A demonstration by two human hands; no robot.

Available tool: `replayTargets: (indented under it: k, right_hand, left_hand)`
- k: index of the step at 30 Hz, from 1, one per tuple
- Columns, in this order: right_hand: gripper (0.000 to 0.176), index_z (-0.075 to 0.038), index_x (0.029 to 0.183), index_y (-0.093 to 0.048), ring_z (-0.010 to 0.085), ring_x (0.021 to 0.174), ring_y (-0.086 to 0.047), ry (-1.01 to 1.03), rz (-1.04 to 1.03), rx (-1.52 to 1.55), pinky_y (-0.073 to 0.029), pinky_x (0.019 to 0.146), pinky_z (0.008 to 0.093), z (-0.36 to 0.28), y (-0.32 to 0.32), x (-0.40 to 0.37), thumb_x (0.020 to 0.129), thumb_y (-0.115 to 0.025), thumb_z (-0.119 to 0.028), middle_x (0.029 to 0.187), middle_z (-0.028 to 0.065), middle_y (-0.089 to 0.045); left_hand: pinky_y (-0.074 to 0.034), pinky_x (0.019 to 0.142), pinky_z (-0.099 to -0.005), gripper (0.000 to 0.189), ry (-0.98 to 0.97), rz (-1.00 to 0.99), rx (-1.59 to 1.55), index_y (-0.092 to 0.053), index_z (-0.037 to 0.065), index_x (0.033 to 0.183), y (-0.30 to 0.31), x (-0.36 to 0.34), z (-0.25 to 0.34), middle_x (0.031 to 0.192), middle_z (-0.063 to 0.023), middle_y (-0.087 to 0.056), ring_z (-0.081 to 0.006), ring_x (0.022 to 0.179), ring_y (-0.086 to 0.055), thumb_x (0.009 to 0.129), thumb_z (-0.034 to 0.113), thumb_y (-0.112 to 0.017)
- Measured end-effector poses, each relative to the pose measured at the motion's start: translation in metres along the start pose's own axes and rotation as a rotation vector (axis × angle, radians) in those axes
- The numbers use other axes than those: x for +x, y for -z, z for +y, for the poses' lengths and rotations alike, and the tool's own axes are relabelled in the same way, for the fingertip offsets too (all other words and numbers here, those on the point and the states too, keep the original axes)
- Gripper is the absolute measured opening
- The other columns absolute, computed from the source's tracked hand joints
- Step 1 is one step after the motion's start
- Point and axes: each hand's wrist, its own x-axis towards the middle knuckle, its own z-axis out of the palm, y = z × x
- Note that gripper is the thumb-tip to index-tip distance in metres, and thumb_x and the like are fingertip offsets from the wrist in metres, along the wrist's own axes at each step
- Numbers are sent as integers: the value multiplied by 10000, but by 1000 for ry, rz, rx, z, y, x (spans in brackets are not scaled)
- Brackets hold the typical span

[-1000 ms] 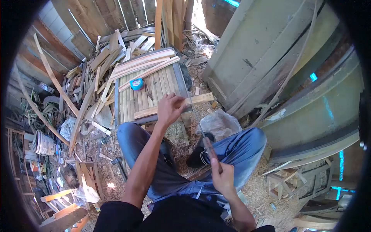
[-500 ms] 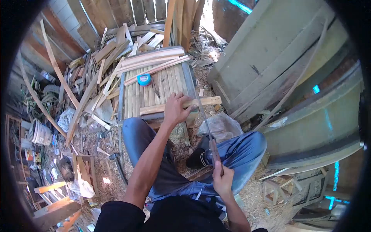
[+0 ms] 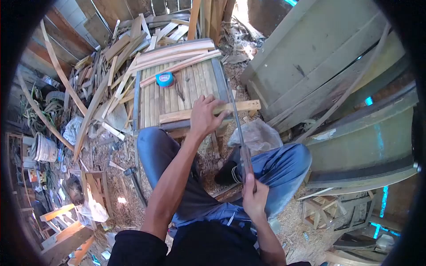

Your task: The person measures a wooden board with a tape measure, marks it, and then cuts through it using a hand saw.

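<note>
My left hand [image 3: 205, 116] grips a pale wooden strip [image 3: 177, 116] and holds it down at the near edge of a low slatted table [image 3: 153, 102]. The strip's right end sticks out past the table. My right hand [image 3: 255, 195] is closed around the handle of a handsaw [image 3: 238, 119]. Its long blade, seen nearly edge-on, points away from me and crosses the strip just right of my left hand. How deep the teeth sit in the wood is hidden. Beyond my left hand lies a blue tape measure [image 3: 164, 79] on the slats.
Several more wooden strips [image 3: 177, 55] lie at the table's far end. Offcuts [image 3: 126, 53] are heaped behind and left. A hammer-like tool [image 3: 135, 184] rests on the shavings at left. A plastic bag [image 3: 257, 135] lies right of the table; large panels [image 3: 319, 57] lean at right.
The handsaw has shifted slightly away from me across the strip, along with my right hand. My left hand stays on the strip. The whole view has tilted a little.
</note>
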Motion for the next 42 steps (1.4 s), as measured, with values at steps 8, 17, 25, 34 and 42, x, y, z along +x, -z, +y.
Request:
replayTargets:
  k: [8,17,25,34,42]
  right_hand:
    - [618,26,602,-538,112,478,-453,131,74,5,-358,479,338,-35,-32,71,1004,-498,-442,478,31,-443]
    - [562,17,631,-547,115,471,-434,234,141,-39,-356,480,318,-20,-40,100,1008,-515,-399,511,42,-485]
    - [513,38,664,-581,82,461,-406,221,32,-117,-323,448,301,-42,-2,38,1018,-510,-326,491,9,-455]
    - [463,65,781,-623,259,442,-380,-32,-60,38,-359,476,412,-37,5,75,990,-539,-339,519,189,-440]
    - [498,72,714,-574,116,475,-420,55,-32,-32,-330,467,360,-29,19,20,997,-544,-337,511,124,-415]
  left_hand:
    - [-426,796,-404,310,-53,-34,-2,-738,96,962,-3,3,-6,861,-71,-582,-290,863,-526,754,323,-767]
    - [-431,814,-413,311,4,49,30,-735,104,993,-9,17,-5,901,-70,-596,-289,910,-536,763,312,-760]
    - [-438,822,-417,306,49,23,27,-733,95,996,-8,16,-5,931,-73,-610,-298,923,-537,774,303,-756]
    - [-444,794,-415,318,-6,-28,-23,-722,69,998,-5,15,-9,886,-99,-595,-321,862,-516,770,284,-771]
    - [-441,788,-409,315,-20,16,14,-723,66,985,-10,11,-13,869,-100,-584,-312,858,-514,764,284,-775]
